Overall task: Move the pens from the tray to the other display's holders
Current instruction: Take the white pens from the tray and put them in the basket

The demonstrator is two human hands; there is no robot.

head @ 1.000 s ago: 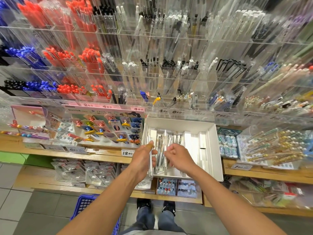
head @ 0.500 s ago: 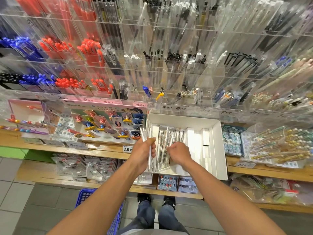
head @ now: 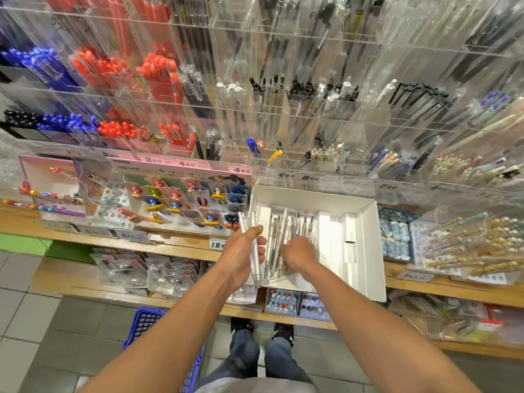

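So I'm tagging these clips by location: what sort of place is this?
Most likely a stationery shop aisle: clear acrylic holders packed with pens, handwritten price labels along the shelf edge, and a blue shopping basket on the floor.

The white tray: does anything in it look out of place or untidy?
Slightly. The clear pens lie loose and crossed in the left part of the white tray; its right slots look empty. No damage visible.
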